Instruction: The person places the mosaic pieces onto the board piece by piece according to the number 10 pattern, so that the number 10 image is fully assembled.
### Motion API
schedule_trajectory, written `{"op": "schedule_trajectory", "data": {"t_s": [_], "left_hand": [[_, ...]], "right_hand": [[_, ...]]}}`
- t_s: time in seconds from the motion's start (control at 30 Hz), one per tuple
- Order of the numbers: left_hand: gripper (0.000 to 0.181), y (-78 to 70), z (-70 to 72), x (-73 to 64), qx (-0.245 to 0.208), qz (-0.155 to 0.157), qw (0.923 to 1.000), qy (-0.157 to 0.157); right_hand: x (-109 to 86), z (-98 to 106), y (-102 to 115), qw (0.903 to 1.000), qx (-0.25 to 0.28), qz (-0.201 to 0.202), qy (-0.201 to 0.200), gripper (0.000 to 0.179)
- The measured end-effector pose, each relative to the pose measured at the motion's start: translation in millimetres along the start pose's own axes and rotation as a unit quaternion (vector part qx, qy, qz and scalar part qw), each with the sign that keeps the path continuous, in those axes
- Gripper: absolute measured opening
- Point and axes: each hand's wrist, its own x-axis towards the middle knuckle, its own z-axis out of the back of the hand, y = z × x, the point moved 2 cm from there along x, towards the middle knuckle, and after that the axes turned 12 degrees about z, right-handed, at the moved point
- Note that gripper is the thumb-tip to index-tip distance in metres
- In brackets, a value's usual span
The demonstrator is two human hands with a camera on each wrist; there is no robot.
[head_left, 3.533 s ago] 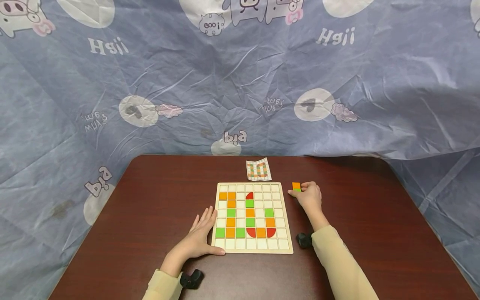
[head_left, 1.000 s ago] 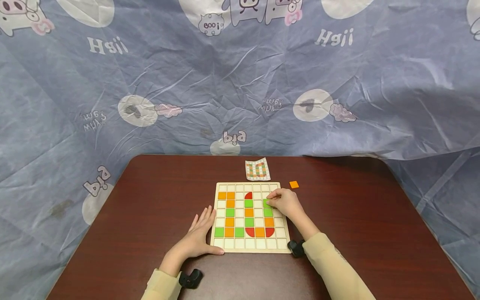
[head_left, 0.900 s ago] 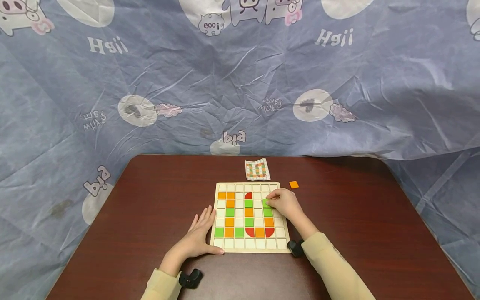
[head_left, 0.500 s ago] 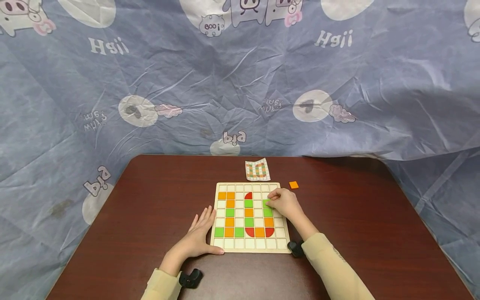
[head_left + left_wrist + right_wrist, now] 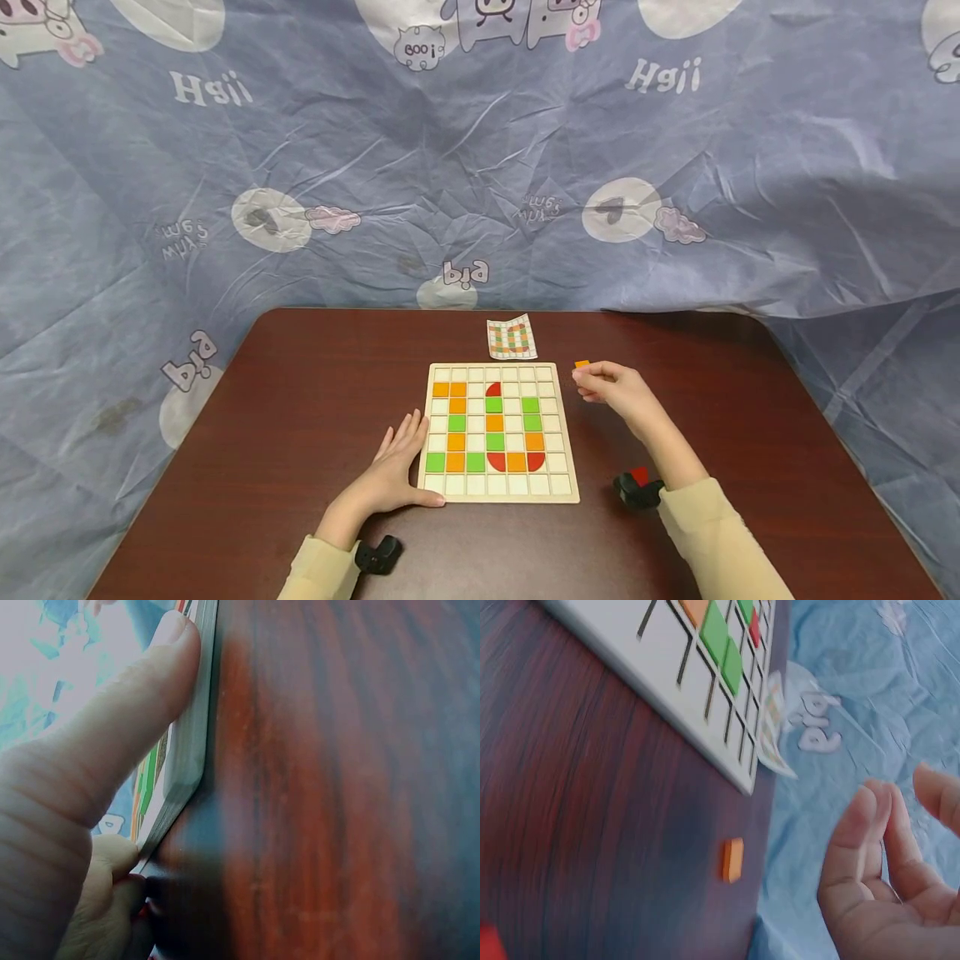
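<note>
A pale wooden grid board (image 5: 573, 492) holds green, orange and red tiles. My left hand (image 5: 393, 471) rests against its near left corner, thumb along the front edge and fingers spread by the left side; in the left wrist view the thumb (image 5: 142, 697) lies over the edge. Right of the board's far corner, my right hand (image 5: 618, 396) hovers by a loose orange tile (image 5: 582, 364). That orange tile (image 5: 733, 860) lies on the table in the right wrist view, apart from the fingers and thumb. A green tile (image 5: 530, 405) sits in the right part of the grid, behind another green one.
A small paper pattern card (image 5: 512, 337) lies behind the board, showing a coloured grid. A red piece (image 5: 639, 476) is partly hidden by the black device (image 5: 636, 492) on my right wrist. A patterned blue cloth (image 5: 480, 167) hangs behind the dark wooden table (image 5: 337, 358).
My right hand has set a green tile into the grid, let go of it and moved right to the orange tile. The red piece has come into sight. My left hand stays in place.
</note>
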Motion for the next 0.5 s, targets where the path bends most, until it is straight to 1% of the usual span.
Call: {"op": "schedule_trajectory", "data": {"t_s": [0.13,0.23,0.4,0.5], "left_hand": [[0.125,0.1,0.8,0.2,0.002,0.0,1.0,0.0],[0.125,-0.4,1.4,0.2,0.002,-0.001,1.0,-0.001],[0.125,-1.4,1.2,0.2,0.001,0.001,1.0,0.0],[0.125,-1.9,0.7,-0.6,-0.001,0.002,1.0,-0.001]], "right_hand": [[-19.6,18,-2,0.9993,-0.011,-0.001,0.035,0.047],[-34.6,28,-12,0.9984,-0.023,-0.006,0.05,0.049],[-55.1,38,-32,0.9973,-0.041,-0.009,0.06,0.049],[-64.5,42,-41,0.997,-0.042,-0.011,0.065,0.049]]}}
